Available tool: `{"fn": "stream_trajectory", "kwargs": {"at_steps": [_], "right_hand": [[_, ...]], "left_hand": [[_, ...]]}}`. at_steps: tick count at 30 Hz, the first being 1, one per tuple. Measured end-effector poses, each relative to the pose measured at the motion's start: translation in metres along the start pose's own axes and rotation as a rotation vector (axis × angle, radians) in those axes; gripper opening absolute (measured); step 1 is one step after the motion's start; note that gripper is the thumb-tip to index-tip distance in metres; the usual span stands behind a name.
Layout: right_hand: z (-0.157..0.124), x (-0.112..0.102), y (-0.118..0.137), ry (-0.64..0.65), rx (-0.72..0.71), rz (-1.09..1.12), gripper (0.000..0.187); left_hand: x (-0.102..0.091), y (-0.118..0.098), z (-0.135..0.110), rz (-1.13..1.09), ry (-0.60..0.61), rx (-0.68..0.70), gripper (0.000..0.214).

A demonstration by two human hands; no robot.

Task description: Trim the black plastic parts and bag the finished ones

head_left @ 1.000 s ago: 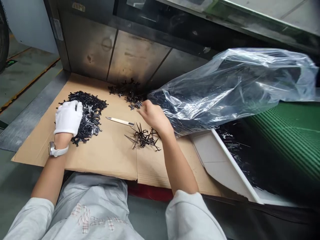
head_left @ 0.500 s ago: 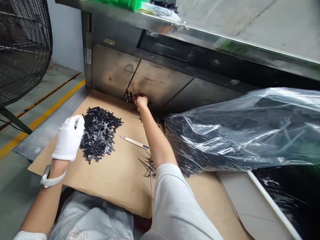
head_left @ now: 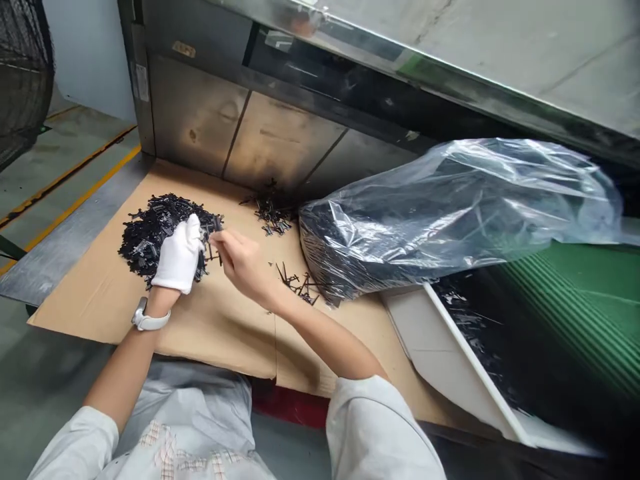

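My right hand [head_left: 243, 261] is bare and pinches a black plastic part [head_left: 216, 241] over the cardboard. Close beside it is my left hand [head_left: 179, 255], in a white glove, with thumb and fingers drawn together at the near end of that part. What lies between the gloved fingers is too small to make out. Behind and under the glove spreads a pile of small black plastic parts [head_left: 145, 230]. A smaller heap of black pieces [head_left: 273, 212] lies against the metal panel. Several thin black sprues [head_left: 300, 287] lie right of my right wrist.
Cardboard [head_left: 220, 340] covers the work surface. A clear plastic bag [head_left: 380, 227] full of black parts bulges on the right. Near it stand a white-edged tray [head_left: 465, 353] and a green ribbed surface [head_left: 590, 307]. A metal panel [head_left: 285, 133] closes the back; a fan [head_left: 23, 80] stands left.
My right hand has come back from the metal panel toward my left hand with a black part. My left hand has moved right, across the pile. The white-handled cutter no longer shows.
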State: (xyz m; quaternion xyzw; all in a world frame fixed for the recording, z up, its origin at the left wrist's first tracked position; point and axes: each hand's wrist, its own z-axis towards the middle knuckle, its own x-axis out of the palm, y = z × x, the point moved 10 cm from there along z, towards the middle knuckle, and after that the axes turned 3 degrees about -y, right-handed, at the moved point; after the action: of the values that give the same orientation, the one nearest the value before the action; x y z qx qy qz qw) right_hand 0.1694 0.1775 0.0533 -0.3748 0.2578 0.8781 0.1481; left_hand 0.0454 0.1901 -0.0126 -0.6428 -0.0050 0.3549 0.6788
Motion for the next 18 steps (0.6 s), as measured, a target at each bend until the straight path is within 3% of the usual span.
{"fn": "stream_trajectory", "kwargs": {"at_steps": [2,4,6,8,10,12,14,15,18], "right_hand": [[-0.016,-0.002,0.013,-0.007,0.022,0.039,0.023],[-0.024,-0.010,0.008,-0.086,0.116,0.165,0.022],[-0.032,-0.011,-0.014,-0.158,0.321,0.407,0.021],[-0.046,-0.002,-0.041,-0.216,0.575,0.712,0.024],[-0.062,-0.001,-0.059,-0.332,0.729,0.911,0.030],[-0.077,-0.013,-0.071,-0.447,0.759,0.918,0.034],[-0.087,-0.022,-0.077,-0.453,0.754,0.844,0.035],[-0.091,-0.025,-0.079,-0.428,0.755,0.806,0.035],[-0.093,-0.032,-0.080,-0.392,0.711,0.643,0.034]], "left_hand": [[0.002,-0.008,-0.007,0.048,-0.038,0.043,0.027],[0.008,-0.005,-0.013,-0.138,-0.018,-0.047,0.021],[0.021,0.002,-0.020,-0.387,0.084,-0.226,0.030],[0.039,0.003,-0.029,-0.599,0.279,-0.377,0.036],[0.040,0.000,-0.028,-0.633,0.355,-0.387,0.038],[0.017,0.006,-0.014,-0.491,0.211,-0.289,0.037],[-0.017,0.011,0.001,-0.203,-0.024,-0.128,0.036],[-0.027,0.012,0.007,-0.060,-0.086,-0.054,0.036],[-0.032,0.008,0.018,0.394,-0.096,0.185,0.041]]}}
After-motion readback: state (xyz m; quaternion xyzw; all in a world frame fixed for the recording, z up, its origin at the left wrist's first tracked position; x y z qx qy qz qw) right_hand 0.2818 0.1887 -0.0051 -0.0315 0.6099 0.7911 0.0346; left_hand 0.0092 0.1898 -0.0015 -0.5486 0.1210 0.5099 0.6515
